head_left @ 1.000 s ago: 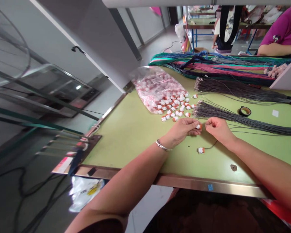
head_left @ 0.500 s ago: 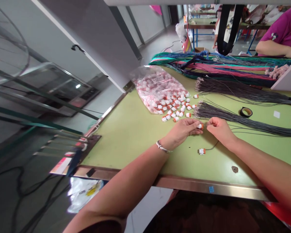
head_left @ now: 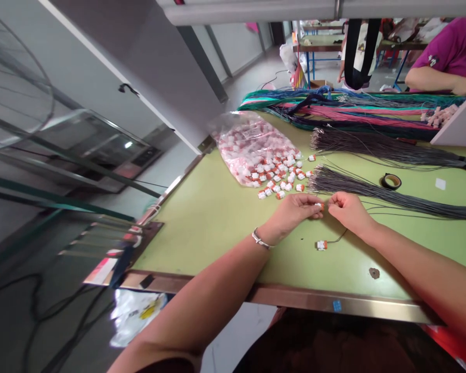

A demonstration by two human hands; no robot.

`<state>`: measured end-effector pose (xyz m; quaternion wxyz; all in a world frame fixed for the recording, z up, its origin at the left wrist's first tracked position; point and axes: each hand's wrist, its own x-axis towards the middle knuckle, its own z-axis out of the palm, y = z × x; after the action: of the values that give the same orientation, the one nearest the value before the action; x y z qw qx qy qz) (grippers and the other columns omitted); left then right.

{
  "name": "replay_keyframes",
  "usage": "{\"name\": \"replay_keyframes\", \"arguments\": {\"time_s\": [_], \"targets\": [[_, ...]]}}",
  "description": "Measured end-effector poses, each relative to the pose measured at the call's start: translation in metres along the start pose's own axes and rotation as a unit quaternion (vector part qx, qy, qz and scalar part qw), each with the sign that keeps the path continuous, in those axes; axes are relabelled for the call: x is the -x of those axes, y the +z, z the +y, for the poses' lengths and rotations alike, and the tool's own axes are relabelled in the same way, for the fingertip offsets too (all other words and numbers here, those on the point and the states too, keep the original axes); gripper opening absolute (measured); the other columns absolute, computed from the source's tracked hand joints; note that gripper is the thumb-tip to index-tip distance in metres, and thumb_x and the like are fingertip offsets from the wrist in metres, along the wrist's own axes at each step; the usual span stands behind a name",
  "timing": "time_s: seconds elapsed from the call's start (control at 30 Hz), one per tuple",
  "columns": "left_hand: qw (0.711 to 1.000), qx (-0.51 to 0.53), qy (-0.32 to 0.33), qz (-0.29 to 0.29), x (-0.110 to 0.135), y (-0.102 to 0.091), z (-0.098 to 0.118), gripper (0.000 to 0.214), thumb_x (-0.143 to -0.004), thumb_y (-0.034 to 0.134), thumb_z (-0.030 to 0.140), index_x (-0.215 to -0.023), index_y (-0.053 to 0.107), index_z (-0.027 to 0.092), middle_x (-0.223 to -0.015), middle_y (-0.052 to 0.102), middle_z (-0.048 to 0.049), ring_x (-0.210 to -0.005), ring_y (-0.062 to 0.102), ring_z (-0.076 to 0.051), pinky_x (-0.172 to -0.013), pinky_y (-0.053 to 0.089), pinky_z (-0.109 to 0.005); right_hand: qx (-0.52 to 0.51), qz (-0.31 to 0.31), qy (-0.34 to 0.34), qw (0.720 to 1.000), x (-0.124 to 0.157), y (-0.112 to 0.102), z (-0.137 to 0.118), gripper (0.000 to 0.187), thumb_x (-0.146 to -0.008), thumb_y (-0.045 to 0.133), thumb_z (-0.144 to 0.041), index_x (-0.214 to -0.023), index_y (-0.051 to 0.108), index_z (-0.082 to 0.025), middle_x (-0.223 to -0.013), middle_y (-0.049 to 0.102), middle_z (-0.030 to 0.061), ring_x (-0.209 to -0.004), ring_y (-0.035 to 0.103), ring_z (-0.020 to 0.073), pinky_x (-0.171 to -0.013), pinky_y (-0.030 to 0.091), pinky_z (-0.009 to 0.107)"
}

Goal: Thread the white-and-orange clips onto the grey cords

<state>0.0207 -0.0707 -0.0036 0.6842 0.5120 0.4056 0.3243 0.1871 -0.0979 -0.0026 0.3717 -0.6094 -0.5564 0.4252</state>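
Between the thumb and fingers of my left hand [head_left: 295, 211] is a small white and orange plug connector [head_left: 319, 206], partly covered by the fingertips. Close to its right side, my right hand [head_left: 348, 211] is pinched on a thin dark wire [head_left: 342, 235]; the wire's end is hidden by the fingers. That wire runs down to a second white and orange connector [head_left: 321, 245], which lies on the green table below the hands. Loose connectors [head_left: 281, 173] are heaped beyond my left hand, at the mouth of a clear plastic bag [head_left: 252, 137].
Two bundles of dark wires [head_left: 376, 189] stretch to the right behind my hands, near a roll of black tape [head_left: 391, 181]. Coloured wires [head_left: 334, 106] lie along the back. A co-worker's arm [head_left: 431, 80] is at the far right. The table's metal edge [head_left: 295, 298] runs in front.
The view has tilted slightly, so things sit a little lower. My left fingers now cover more of the connector, and the two hands are a touch closer together.
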Motion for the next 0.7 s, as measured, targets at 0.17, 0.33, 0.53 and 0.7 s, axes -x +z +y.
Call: {"name": "replay_keyframes", "arguments": {"time_s": [0.17, 0.33, 0.53, 0.7], "targets": [[1.000, 0.024, 0.014, -0.011, -0.001, -0.007, -0.003, 0.026, -0.066, 0.076, 0.026, -0.085, 0.069, 0.011, -0.068, 0.070, -0.0040, -0.063, 0.065, -0.010, -0.064, 0.052, -0.022, -0.048, 0.007, 0.050, 0.998, 0.002, -0.002, -0.010, 0.007, -0.058, 0.052, -0.024, -0.062, 0.051, -0.019, -0.049, 0.042, -0.0071, -0.044, 0.030, 0.0065, -0.044, 0.024, 0.022], [0.999, 0.024, 0.021, -0.004, -0.001, -0.004, -0.005, 0.027, -0.066, 0.076, 0.027, -0.087, 0.069, 0.012, -0.070, 0.070, -0.0035, -0.065, 0.065, -0.010, -0.068, 0.052, -0.024, -0.073, 0.015, 0.067, 0.995, 0.003, 0.000, -0.015, 0.006, -0.057, 0.052, -0.023, -0.061, 0.051, -0.019, -0.048, 0.041, -0.0071, -0.043, 0.028, 0.0062, -0.043, 0.022, 0.022], [0.997, -0.041, 0.065, 0.022, -0.003, 0.004, -0.006, 0.019, -0.066, 0.074, 0.022, -0.081, 0.069, 0.013, -0.072, 0.070, -0.0023, -0.066, 0.062, -0.011, -0.071, 0.052, -0.026, -0.059, 0.003, 0.055, 0.997, 0.003, 0.000, -0.012, 0.008, -0.058, 0.050, -0.025, -0.062, 0.051, -0.018, -0.050, 0.042, -0.0064, -0.046, 0.031, 0.0071, -0.045, 0.023, 0.023], [0.993, -0.080, 0.084, 0.028, -0.002, 0.003, -0.007, 0.015, -0.069, 0.071, 0.021, -0.082, 0.070, 0.014, -0.075, 0.070, -0.0025, -0.070, 0.062, -0.011, -0.072, 0.051, -0.026, -0.040, -0.016, 0.043, 0.998, 0.001, -0.002, -0.009, 0.010, -0.058, 0.050, -0.026, -0.063, 0.051, -0.018, -0.051, 0.045, -0.0061, -0.047, 0.033, 0.0071, -0.046, 0.024, 0.022]]}}
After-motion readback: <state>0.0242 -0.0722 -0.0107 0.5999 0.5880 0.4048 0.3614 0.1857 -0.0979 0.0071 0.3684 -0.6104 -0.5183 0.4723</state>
